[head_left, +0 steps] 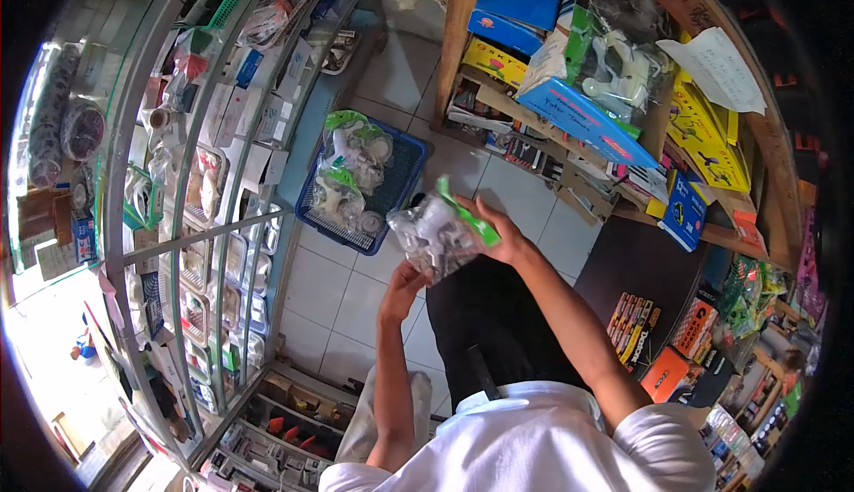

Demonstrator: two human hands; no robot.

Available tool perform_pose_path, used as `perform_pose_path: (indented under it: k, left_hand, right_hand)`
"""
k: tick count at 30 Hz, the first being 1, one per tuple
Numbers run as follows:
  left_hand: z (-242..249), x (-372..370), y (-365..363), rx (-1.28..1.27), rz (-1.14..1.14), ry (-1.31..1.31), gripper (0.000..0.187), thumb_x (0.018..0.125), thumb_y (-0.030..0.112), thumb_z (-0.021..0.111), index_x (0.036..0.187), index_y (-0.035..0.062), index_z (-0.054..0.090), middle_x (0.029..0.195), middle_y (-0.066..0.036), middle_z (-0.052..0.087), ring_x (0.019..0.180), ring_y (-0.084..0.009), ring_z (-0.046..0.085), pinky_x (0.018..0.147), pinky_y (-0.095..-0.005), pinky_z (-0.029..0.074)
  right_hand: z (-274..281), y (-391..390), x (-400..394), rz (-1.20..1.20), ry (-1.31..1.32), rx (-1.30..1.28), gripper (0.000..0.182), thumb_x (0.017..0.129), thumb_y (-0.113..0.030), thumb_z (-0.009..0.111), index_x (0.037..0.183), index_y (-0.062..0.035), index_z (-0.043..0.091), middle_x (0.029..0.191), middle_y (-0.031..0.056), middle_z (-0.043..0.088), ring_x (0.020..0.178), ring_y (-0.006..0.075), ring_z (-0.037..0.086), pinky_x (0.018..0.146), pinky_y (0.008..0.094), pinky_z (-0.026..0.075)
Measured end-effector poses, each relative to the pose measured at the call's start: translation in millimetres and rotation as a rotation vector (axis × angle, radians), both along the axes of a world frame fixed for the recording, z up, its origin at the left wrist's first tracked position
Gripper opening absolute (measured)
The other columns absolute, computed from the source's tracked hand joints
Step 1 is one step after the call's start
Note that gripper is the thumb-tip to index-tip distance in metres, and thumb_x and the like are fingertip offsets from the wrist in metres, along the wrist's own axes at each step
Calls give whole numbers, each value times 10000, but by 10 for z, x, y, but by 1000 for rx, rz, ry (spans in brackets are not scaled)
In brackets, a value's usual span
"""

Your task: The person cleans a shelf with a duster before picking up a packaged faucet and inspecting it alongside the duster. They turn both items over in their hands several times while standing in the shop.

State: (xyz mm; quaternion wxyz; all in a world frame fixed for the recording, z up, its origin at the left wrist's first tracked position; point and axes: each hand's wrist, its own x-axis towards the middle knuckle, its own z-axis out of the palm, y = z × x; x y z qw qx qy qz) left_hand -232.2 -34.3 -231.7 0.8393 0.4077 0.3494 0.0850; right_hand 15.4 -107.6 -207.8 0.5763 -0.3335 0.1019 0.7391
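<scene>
Both hands hold a clear plastic packet (436,229) with a green header card, in front of my body. The white and grey piece inside looks like a plastic tap. My right hand (504,236) grips the green card end. At the packet's lower left corner, my left hand (405,287) pinches the plastic. Left of the packet, a blue plastic basket (311,225) stands low down and contains similar green-topped packets (351,167). Another packet of this kind (618,69) rests on top of a blue box (587,118) at the right.
A glass-fronted cabinet (209,234) with stocked shelves runs along the left. Wooden shelving (458,34) on the right bears blue and yellow boxes (707,136). Tiled floor (342,287) lies below, beside a dark brown surface (636,256) with small boxes.
</scene>
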Motion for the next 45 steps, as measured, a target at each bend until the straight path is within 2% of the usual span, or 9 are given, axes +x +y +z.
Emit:
perform_pose_path:
  k: [7,9,13,19,21,27,29,36,45]
  left_hand:
    - [666,254,69,441,-611,92,391,922,165,591,1277,22,512,1167,-66,602,1027,-150,570,929,-325,449]
    - [650,341,-133,41,-128,-61,625,886,297,635,1389,25,382,1292,-97,532,1149,-205,531,1000,-359,418]
    - [1066,773,-373,-713,77,-505,783,877,499,535,1462,55,266,1419,-152,427,1278,-354,446,1049,-500,391]
    - [1324,961,-530,-870,10,-566,735,862,460,530,1453,81,314,1428,-184,413,1275,-435,429,965,-622,425]
    - [1364,994,-500,-930,-23,-660,736,861,473,531,1461,108,308,1446,-187,385,1304,-455,380,956,-664,404]
    - [1283,1036,-262,-770,-23,-551,714,867,501,498,1461,144,329,1447,-135,408,1329,-436,352,977,-699,345]
    - [1362,1038,-186,-706,-17,-540,713,863,499,506,1456,141,338,1447,-129,412,1333,-440,345,991,-706,319]
    - [1148,579,-167,-786,239,-616,690,861,507,511,1430,139,377,1346,-127,508,1152,-345,545,1004,-709,300]
    - [1080,337,-356,-774,372,-503,751,875,570,471,1466,134,313,1453,-135,393,1289,-377,417,1015,-693,304]
  right_hand:
    - [832,-475,186,159,-360,0,678,864,-156,682,1448,-176,338,1245,99,520,1048,258,596,768,443,587]
    - [1002,-570,166,131,-360,27,680,860,-148,687,1445,-179,341,1237,96,531,1015,258,617,758,418,588]
    - [1223,-769,24,132,-604,37,673,875,-227,693,1439,-87,354,1251,93,543,1068,188,579,821,329,538]
    - [2237,-1100,725,298,-1074,12,648,903,-360,640,1392,-5,404,1231,165,569,1095,219,569,887,337,462]
    - [2727,-975,947,34,-1877,-26,581,898,-372,629,1311,11,490,1235,210,555,1095,309,554,931,383,427]
    - [2777,162,1915,-265,-2653,-36,422,883,-280,593,1196,2,557,1128,250,555,1137,389,504,974,476,390]
    - [3000,468,2144,215,-2220,-335,382,852,-269,606,1140,-19,575,1110,243,577,1094,397,538,961,489,404]
    - [1905,824,3326,219,-2141,-354,459,885,-394,488,1242,-107,511,1320,180,504,1217,351,464,1061,455,339]
    - [2436,725,3056,316,-2373,-568,458,921,-422,448,1248,-105,505,1340,167,489,1214,338,476,1048,469,352]
